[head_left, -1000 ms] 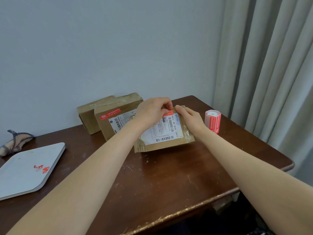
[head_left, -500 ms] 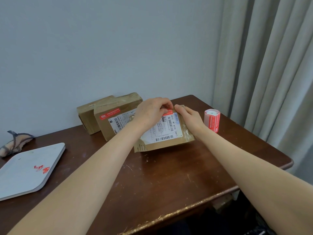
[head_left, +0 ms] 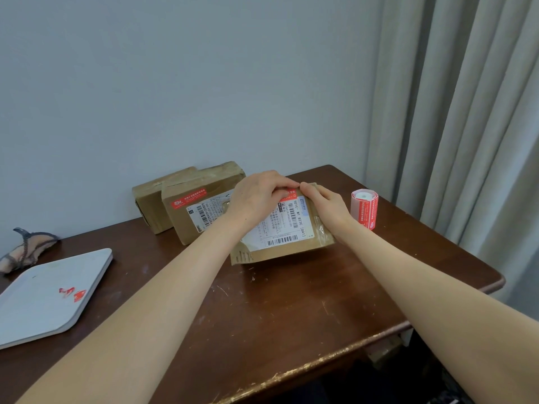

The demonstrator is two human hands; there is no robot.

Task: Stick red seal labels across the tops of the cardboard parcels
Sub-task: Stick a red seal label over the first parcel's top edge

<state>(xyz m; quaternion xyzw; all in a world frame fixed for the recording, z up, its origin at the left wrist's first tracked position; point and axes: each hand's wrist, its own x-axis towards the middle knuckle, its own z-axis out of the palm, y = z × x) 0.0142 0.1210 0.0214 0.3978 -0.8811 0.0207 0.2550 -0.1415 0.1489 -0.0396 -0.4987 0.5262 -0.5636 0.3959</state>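
Left hand [head_left: 259, 193] and right hand [head_left: 326, 207] press flat on the label [head_left: 290, 193] atop the parcel [head_left: 291, 246]; label long axis runs 9-to-3 o'clock.

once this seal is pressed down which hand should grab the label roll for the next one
Right hand, probably. The red and white label roll stands upright just beyond it on the dark wooden table; the left hand would have to cross the front cardboard parcel.

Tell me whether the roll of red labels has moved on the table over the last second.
No. The roll of red labels stands upright at the same spot near the table's right edge, right of the parcel.
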